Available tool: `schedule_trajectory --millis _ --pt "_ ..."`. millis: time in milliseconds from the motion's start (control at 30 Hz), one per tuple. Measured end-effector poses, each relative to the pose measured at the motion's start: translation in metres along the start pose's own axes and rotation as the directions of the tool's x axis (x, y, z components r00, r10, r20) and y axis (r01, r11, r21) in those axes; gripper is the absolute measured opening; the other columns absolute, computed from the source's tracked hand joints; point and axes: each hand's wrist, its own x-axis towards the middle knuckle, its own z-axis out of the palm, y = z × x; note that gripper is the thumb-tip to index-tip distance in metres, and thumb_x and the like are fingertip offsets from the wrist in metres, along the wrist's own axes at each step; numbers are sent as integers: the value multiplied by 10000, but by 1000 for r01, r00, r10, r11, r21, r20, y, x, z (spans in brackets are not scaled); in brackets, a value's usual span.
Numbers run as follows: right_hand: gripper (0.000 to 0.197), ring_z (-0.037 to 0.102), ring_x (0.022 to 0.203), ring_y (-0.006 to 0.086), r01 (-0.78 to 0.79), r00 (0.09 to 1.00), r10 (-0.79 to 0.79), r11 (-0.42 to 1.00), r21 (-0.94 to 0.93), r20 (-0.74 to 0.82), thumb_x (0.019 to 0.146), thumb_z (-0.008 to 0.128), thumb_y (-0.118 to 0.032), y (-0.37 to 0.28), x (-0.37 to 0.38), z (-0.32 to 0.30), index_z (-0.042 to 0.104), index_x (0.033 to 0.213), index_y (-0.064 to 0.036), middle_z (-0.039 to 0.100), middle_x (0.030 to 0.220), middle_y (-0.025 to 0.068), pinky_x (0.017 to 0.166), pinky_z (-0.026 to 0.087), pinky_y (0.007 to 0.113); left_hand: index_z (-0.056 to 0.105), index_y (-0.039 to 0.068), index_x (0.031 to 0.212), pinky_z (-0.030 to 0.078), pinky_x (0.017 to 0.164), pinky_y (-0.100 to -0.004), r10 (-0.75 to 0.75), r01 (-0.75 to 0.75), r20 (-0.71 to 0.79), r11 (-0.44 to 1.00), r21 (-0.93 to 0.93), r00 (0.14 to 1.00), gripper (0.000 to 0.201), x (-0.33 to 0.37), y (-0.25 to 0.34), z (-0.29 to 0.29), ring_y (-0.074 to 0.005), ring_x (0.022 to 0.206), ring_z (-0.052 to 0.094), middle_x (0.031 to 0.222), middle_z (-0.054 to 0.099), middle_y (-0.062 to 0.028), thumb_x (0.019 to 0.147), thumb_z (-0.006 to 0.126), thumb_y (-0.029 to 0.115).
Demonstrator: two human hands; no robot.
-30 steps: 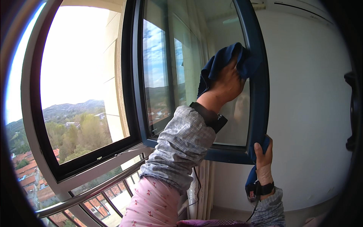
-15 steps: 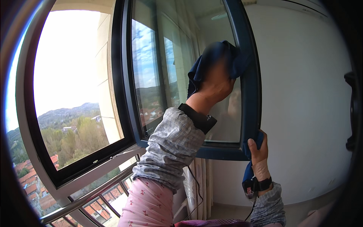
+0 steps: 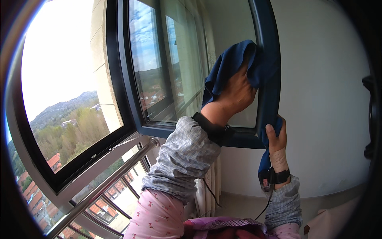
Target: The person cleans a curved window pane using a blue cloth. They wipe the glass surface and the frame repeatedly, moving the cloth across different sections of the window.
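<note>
A dark-framed window sash (image 3: 271, 79) stands swung inward, its glass pane (image 3: 187, 59) reflecting sky and hills. My left hand (image 3: 236, 91) reaches up to the pane's right side, holding a dark blue cloth (image 3: 227, 65) against the glass and the inner edge of the frame. Its fingertips are hidden by the cloth folds. At the lower right corner of the sash, my right hand (image 3: 278, 137) grips the frame with the thumb in front. Another piece of blue cloth (image 3: 265, 163) is bunched in it and hangs below.
To the left is the open window frame (image 3: 115, 75), with hills and red roofs far below outside. A metal railing (image 3: 103, 183) runs under the sill. A curtain (image 3: 213, 179) hangs beneath the sash, and a white wall (image 3: 322, 99) stands to the right. Black cords hang by both arms.
My left hand with the cloth has slid slightly down and right along the frame's edge. The view has shifted, and the lower edge of the sash appears higher. My right hand keeps its grip.
</note>
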Motion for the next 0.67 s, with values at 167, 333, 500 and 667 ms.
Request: schedule_trajectory --millis 167,333,500,667 --pt "690 590 1167 270 39 997 -47 990 -134 -58 921 693 -477 9 5 1 456 1405 -47 604 1251 158 1015 506 369 534 119 1449 255 1215 -530 -12 79 356 982 -174 934 547 -90 66 -35 -374 1462 340 1562 393 -181 912 611 186" --pt "622 571 1203 301 52 998 -54 994 -94 -21 958 656 -442 13 3 -5 474 1407 -52 594 1303 151 1066 454 396 456 21 1465 290 1209 -465 -57 159 348 949 -271 936 643 -119 74 -41 -352 1437 379 1546 395 -225 860 642 138" --pt "829 540 1262 323 102 994 -108 976 -190 -18 889 616 -662 7 3 -2 438 1458 -84 549 1374 164 1073 447 415 559 83 1355 358 1126 -493 -365 375 88 890 -260 927 490 -69 3 -35 -395 1337 464 1496 443 -217 887 645 200" --pt "854 494 1324 342 61 989 -99 947 -316 -106 923 556 -672 10 5 0 411 1489 -49 493 1457 193 1135 381 433 582 145 1359 223 1227 -483 -458 461 64 863 -206 887 491 -105 28 -49 -414 1439 356 1535 429 -166 888 684 241"
